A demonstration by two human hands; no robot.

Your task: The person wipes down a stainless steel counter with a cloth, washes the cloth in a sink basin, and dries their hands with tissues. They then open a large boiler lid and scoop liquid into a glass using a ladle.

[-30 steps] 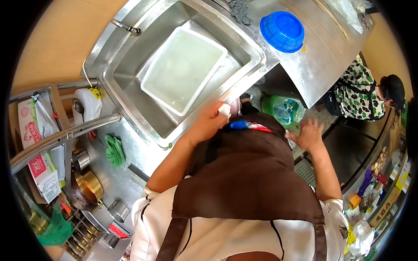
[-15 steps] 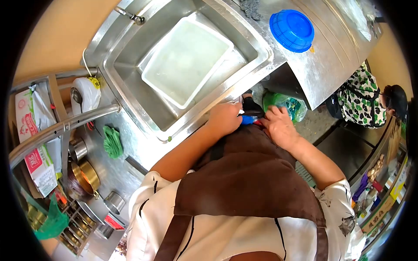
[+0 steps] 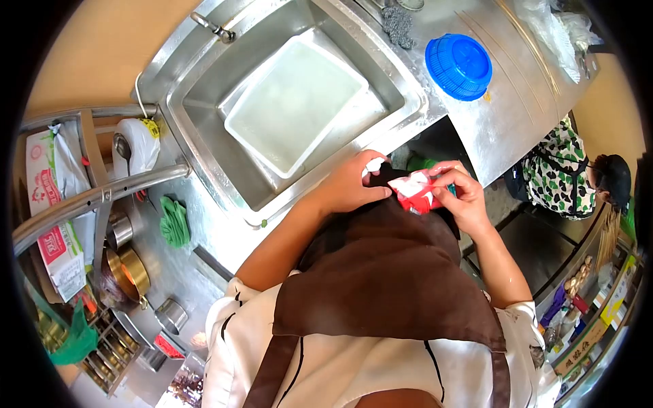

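Observation:
My right hand [image 3: 466, 198] pinches a small, crumpled red-and-white packet [image 3: 416, 193] in front of the apron at my waist. A bit of crumpled white paper or tissue [image 3: 373, 165] shows at the fingers of my left hand [image 3: 343, 185], which is closed around it. The left thumb points toward the packet, close to its edge. Below both hands spreads the brown apron [image 3: 381, 279], and a dark fold of cloth lies between them. What is inside the packet cannot be made out.
Ahead is a steel sink [image 3: 204, 136] holding a white tub [image 3: 238, 129] of cloudy water. A blue plastic basket [image 3: 459, 66] sits upside down on the right counter. Another person [image 3: 558, 166] is at the far right. A green cloth [image 3: 175, 221] lies left.
My right hand has risen from the apron with the red-and-white packet, now in plain sight. White paper now shows more clearly in my left hand. The view has shifted slightly.

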